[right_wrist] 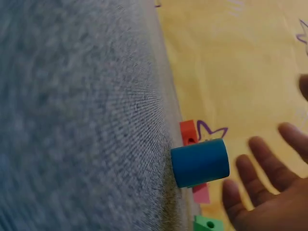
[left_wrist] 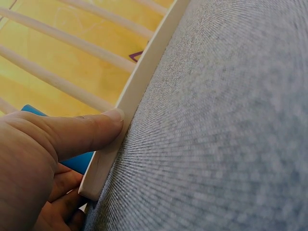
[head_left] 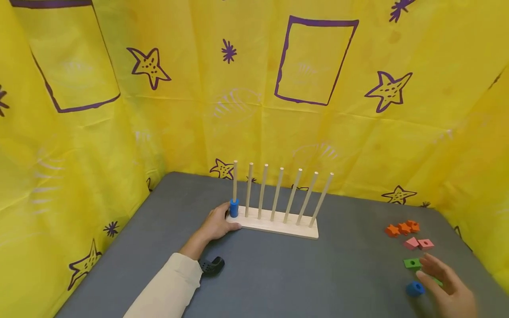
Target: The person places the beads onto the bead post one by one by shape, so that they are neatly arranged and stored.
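Observation:
My left hand (head_left: 216, 223) grips the left end of a wooden peg board (head_left: 274, 225), thumb along its front edge in the left wrist view. Several upright pegs stand in a row on this board. A blue cylinder (head_left: 234, 209) sits at the foot of the leftmost peg, beside my left fingers. Over at the right, my right hand (head_left: 449, 289) hovers with fingers spread and nothing held. Another blue cylinder (right_wrist: 199, 162) stands on the table just off its fingertips. A green block (head_left: 412, 263) with a hole lies by the fingers, and a second green piece is partly hidden behind them.
Beyond the green pieces lie two pink blocks (head_left: 425, 244) and three orange star-shaped pieces (head_left: 404, 228). A dark strap (head_left: 212, 266) shows at my left wrist. Yellow cloth (head_left: 254, 123) with purple drawings hangs around the grey table (head_left: 302, 274).

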`<state>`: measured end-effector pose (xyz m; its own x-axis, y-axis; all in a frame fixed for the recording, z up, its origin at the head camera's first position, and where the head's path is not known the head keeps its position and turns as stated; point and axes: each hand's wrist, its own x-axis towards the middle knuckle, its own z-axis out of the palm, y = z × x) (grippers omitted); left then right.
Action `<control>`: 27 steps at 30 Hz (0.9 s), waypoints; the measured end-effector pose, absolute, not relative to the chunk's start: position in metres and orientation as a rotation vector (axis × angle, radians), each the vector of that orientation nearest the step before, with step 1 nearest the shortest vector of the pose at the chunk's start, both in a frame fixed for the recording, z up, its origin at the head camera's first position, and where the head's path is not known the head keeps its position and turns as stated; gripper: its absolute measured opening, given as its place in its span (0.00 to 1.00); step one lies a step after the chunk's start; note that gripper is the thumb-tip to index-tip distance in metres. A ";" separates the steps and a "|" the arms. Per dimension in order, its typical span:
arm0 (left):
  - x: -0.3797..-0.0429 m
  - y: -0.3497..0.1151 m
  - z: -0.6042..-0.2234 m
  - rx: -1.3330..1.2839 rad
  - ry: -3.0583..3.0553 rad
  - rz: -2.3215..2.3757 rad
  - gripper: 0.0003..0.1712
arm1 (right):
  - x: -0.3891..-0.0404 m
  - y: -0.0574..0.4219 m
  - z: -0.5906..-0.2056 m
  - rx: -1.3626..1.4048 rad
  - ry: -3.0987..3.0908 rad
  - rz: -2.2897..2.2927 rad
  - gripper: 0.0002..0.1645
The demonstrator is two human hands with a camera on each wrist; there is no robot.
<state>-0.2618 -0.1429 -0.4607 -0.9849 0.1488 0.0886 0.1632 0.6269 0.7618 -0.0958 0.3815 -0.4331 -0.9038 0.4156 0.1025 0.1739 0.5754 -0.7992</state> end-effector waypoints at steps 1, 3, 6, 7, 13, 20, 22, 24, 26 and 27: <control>-0.261 -0.143 -0.460 -0.269 -2.821 -1.318 0.47 | -0.096 0.384 -0.436 -0.523 -2.565 1.261 0.43; -0.260 -0.143 -0.460 -0.278 -2.824 -1.310 0.47 | -0.096 0.388 -0.440 -0.597 -2.627 1.279 0.47; -0.258 -0.143 -0.459 -0.289 -2.830 -1.319 0.47 | -0.098 0.393 -0.445 -0.667 -2.706 1.253 0.51; -0.257 -0.143 -0.459 -0.288 -2.832 -1.321 0.47 | -0.098 0.393 -0.446 -0.664 -2.739 1.242 0.52; -0.254 -0.145 -0.457 -0.279 -2.823 -1.343 0.47 | -0.102 0.395 -0.455 -0.434 -2.916 1.134 0.44; -0.256 -0.144 -0.457 -0.279 -2.829 -1.342 0.47 | -0.102 0.392 -0.462 -0.507 -2.887 0.974 0.37; -0.257 -0.144 -0.457 -0.283 -2.826 -1.340 0.47 | -0.103 0.389 -0.463 -0.554 -2.834 0.965 0.38; -0.258 -0.144 -0.458 -0.284 -2.824 -1.334 0.47 | -0.104 0.386 -0.463 -0.616 -2.781 0.957 0.40; -0.259 -0.144 -0.458 -0.281 -2.826 -1.331 0.47 | -0.105 0.383 -0.460 -0.658 -2.724 0.975 0.42; -0.259 -0.144 -0.458 -0.282 -2.827 -1.326 0.47 | -0.105 0.381 -0.458 -0.668 -2.704 0.980 0.42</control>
<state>-0.2588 -0.1442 -0.4581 -0.9838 0.1597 0.0816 0.1648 0.6260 0.7622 -0.1050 0.3811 -0.4583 -0.8806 0.4733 0.0233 0.3485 0.6801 -0.6450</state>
